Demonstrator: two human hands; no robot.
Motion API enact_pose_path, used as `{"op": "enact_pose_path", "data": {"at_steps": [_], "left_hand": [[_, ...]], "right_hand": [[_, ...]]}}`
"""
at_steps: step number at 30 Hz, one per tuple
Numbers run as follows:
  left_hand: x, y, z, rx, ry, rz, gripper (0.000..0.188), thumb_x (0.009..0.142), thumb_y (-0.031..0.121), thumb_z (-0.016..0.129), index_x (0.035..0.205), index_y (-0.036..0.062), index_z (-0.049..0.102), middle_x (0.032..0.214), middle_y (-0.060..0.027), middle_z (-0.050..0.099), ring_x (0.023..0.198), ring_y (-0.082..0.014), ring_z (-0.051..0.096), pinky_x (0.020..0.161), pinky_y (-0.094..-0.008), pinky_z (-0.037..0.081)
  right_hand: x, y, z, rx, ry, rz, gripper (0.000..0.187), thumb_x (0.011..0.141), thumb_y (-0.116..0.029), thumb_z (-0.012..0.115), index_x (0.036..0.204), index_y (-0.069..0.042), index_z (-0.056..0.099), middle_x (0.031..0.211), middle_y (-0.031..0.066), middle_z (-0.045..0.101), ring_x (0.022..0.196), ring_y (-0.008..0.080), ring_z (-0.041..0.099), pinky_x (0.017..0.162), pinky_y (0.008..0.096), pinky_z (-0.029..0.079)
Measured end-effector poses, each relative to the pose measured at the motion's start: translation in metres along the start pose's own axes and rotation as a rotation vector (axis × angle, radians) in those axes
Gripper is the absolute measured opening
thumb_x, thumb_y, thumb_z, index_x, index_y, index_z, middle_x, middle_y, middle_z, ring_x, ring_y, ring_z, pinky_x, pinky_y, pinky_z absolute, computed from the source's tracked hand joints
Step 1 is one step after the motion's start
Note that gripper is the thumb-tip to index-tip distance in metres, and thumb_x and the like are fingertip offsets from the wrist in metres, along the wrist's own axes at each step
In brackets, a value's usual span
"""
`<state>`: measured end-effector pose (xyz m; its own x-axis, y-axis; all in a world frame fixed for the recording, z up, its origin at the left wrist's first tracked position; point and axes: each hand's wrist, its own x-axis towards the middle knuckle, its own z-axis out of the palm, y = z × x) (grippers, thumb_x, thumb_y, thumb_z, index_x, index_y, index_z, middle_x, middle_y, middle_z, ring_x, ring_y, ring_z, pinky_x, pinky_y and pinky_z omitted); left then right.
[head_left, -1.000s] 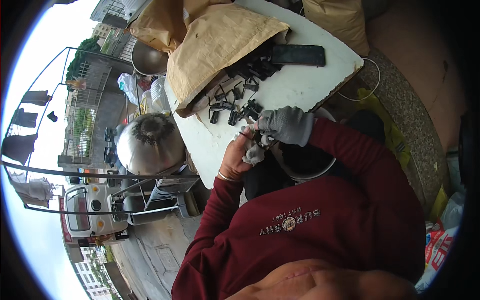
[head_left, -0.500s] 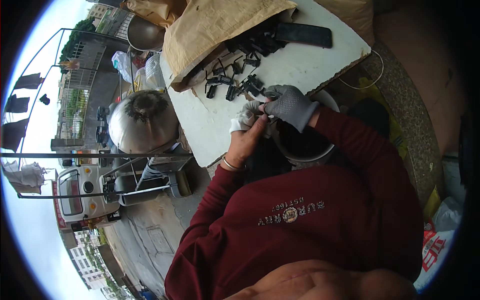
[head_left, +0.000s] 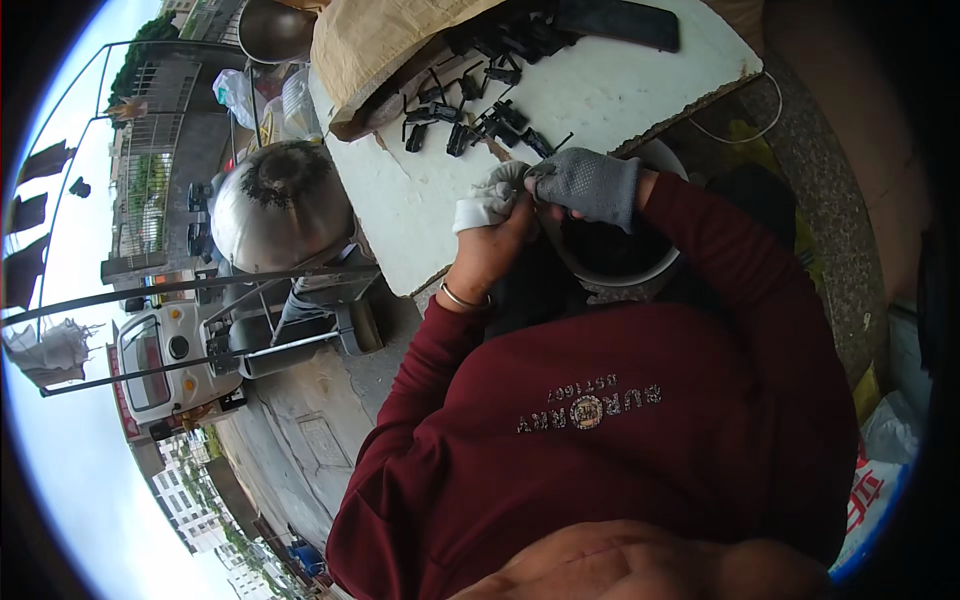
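My left hand (head_left: 495, 228), partly in white covering, and my right hand (head_left: 592, 187), grey-gloved: fingertips together at the white table (head_left: 408, 225)'s near edge; clamped on what, I cannot tell. Black parts (head_left: 508, 115): loose cluster, between paper sack (head_left: 385, 50) and that edge.

We bring both hands together in front of our torso (head_left: 640, 400), fingertips meeting or nearly so. Our left forearm (head_left: 430, 365) slants up and inward to a bare left wrist (head_left: 470, 278) with a bracelet (head_left: 462, 300); a white covering (head_left: 483, 212) wraps the fingers of our left hand (head_left: 497, 225), its thumb bare. Our right forearm (head_left: 725, 240) angles in from the right, and our right hand (head_left: 590, 188), in a grey glove (head_left: 612, 190), curls its fingers inward. Both elbows bend; the grip between is too small to read.
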<state>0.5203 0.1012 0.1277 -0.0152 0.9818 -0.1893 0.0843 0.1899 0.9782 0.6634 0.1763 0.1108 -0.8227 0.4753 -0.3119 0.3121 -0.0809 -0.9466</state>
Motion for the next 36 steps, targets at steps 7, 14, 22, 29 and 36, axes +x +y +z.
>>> {"op": "enact_pose_path", "data": {"at_steps": [7, 14, 22, 29, 36], "left_hand": [[0.001, -0.024, -0.014, 0.356, -0.001, 0.254, 0.007, 0.084, 0.001, 0.048, 0.081, -0.0018, 0.054, 0.066, -0.0051, 0.055, 0.06, -0.0068, 0.049, 0.054, -0.0206, 0.04], [-0.007, 0.001, -0.017, 0.08, 0.087, 0.261, 0.008, 0.085, 0.007, 0.052, 0.089, -0.0004, 0.054, 0.07, -0.0006, 0.054, 0.062, -0.0067, 0.048, 0.055, -0.0202, 0.04], [0.001, -0.003, -0.017, -0.251, 0.175, 0.143, 0.019, 0.089, 0.011, 0.045, 0.106, 0.0031, 0.048, 0.075, -0.0001, 0.052, 0.055, -0.005, 0.044, 0.047, -0.0188, 0.036], [0.014, -0.006, -0.007, -0.087, -0.059, 0.033, 0.023, 0.087, 0.008, 0.042, 0.109, 0.0022, 0.045, 0.078, -0.0005, 0.051, 0.058, -0.0045, 0.045, 0.05, -0.018, 0.036], [0.026, -0.031, -0.002, -0.051, -0.007, 0.064, 0.016, 0.084, 0.007, 0.045, 0.098, 0.0002, 0.05, 0.077, -0.0007, 0.05, 0.067, -0.0081, 0.046, 0.059, -0.0211, 0.038]], "right_hand": [[0.013, 0.016, 0.019, -0.035, 0.14, -0.235, 0.032, 0.09, -0.033, 0.039, 0.084, -0.005, 0.054, 0.062, 0.0023, 0.053, 0.054, 0.0113, 0.052, 0.052, 0.0258, 0.046], [0.012, -0.002, 0.004, 0.262, 0.149, -0.168, 0.025, 0.083, -0.031, 0.053, 0.085, -0.007, 0.057, 0.063, 0.0012, 0.053, 0.048, 0.0071, 0.046, 0.046, 0.0214, 0.041], [0.024, 0.025, -0.005, -0.381, 0.25, -0.397, 0.015, 0.074, -0.019, 0.06, 0.084, -0.007, 0.062, 0.08, 0.0109, 0.062, 0.077, 0.0223, 0.06, 0.07, 0.0299, 0.046], [0.023, 0.034, -0.015, -0.407, 0.354, -0.588, 0.021, 0.079, -0.024, 0.055, 0.091, -0.008, 0.062, 0.081, 0.0114, 0.06, 0.076, 0.0255, 0.059, 0.071, 0.0325, 0.047], [0.021, 0.038, -0.026, -0.2, 0.241, -0.312, 0.024, 0.084, -0.027, 0.047, 0.088, -0.006, 0.059, 0.077, 0.0125, 0.059, 0.073, 0.0224, 0.059, 0.068, 0.0319, 0.045]]}}
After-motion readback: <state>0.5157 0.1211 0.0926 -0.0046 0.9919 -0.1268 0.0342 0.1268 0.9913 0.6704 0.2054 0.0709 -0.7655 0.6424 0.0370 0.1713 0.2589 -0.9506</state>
